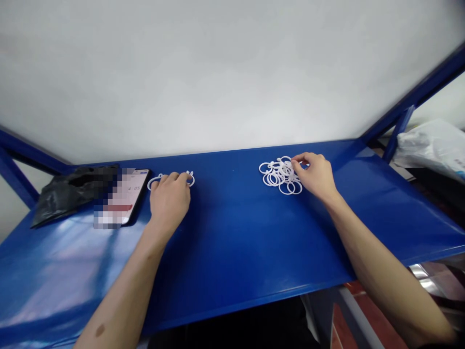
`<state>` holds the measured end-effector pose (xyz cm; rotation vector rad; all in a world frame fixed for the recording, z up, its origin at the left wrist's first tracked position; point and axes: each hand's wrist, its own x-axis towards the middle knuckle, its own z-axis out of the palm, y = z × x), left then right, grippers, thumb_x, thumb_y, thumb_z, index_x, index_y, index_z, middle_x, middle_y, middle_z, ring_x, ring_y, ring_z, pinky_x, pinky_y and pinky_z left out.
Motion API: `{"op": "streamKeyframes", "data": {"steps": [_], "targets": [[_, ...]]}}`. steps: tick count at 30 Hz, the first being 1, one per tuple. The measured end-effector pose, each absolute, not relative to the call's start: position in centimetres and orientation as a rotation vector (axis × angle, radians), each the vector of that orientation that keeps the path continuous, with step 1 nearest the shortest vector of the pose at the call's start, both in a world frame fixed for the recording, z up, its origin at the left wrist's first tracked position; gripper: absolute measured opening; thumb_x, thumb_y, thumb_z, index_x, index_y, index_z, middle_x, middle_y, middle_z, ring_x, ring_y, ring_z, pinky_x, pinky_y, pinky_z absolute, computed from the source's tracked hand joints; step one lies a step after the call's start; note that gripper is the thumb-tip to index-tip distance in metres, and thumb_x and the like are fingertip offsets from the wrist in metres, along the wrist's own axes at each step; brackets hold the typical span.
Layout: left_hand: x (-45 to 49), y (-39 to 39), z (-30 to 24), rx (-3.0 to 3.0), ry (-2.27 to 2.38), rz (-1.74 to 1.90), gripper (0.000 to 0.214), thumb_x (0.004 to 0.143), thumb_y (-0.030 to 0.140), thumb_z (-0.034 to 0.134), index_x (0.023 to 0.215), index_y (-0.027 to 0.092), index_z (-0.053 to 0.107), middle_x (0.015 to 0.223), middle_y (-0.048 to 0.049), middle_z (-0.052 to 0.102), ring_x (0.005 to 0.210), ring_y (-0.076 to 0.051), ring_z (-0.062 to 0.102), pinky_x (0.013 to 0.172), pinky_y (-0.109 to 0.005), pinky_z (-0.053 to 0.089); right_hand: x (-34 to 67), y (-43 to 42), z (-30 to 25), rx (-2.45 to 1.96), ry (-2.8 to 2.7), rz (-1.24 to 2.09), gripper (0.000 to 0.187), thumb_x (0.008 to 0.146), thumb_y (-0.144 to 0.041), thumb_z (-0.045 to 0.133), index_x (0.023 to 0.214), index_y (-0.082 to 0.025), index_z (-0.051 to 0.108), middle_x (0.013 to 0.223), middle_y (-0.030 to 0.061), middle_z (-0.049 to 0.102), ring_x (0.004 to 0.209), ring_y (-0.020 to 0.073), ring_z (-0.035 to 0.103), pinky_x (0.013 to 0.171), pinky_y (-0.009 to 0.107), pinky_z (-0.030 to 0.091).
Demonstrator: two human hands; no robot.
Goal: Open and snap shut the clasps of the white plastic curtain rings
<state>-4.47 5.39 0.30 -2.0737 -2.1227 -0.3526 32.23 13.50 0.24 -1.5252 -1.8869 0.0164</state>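
Note:
My left hand (170,198) is on the table with its fingers bent down over a few white curtain rings (193,182). Parts of these rings, with small eyelets, stick out on both sides of the hand; the rest is hidden under the fingers. To the right lies a loose heap of several white curtain rings (275,178), overlapping one another. At the heap's right edge my right hand (317,174) has its thumb and forefinger pinched together on a ring, mostly covered by the fingertips.
A phone (140,194), partly pixelated, lies left of my left hand, beside a crumpled black plastic bag (69,194). The blue table (232,242) meets a pale wall (232,82) behind. Blue frame bars (397,133) and a clear plastic bag (432,145) are at the right.

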Motion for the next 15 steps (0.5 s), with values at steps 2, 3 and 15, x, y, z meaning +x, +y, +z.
{"op": "streamKeyframes", "data": {"steps": [2,3,15], "targets": [[-4.2,5.3,0.9,-2.064,-2.147,-0.483,0.028,0.093,0.023,0.043,0.108,0.02,0.067,0.101,-0.013,0.069,0.099,-0.033,0.062,0.088,-0.047,0.045,32.2,13.4,0.4,-1.516,-1.883,-0.019,0.02,0.087,-0.029,0.056,0.085,-0.02,0.073,0.083,0.0082,0.074,0.078,0.0241,0.062,0.079,0.044,0.049],[-4.0,5.2,1.2,-2.062,-2.165,-0.578,0.026,0.092,0.022,0.045,0.107,0.02,0.066,0.1,-0.012,0.068,0.097,-0.031,0.062,0.087,-0.045,0.045,32.1,13.3,0.4,-1.511,-1.883,-0.035,0.019,0.088,-0.029,0.056,0.085,-0.02,0.073,0.084,0.008,0.074,0.08,0.0244,0.061,0.08,0.044,0.049],[-0.1,3.7,2.7,-2.408,-2.427,-1.963,0.015,0.089,0.025,0.06,0.102,0.02,0.062,0.084,-0.0004,0.065,0.076,-0.013,0.064,0.074,-0.029,0.049,25.6,7.4,-0.2,-0.845,-2.282,0.232,0.019,0.099,-0.027,0.057,0.115,-0.022,0.065,0.108,0.0074,0.072,0.1,0.0238,0.064,0.09,0.044,0.053]]}}
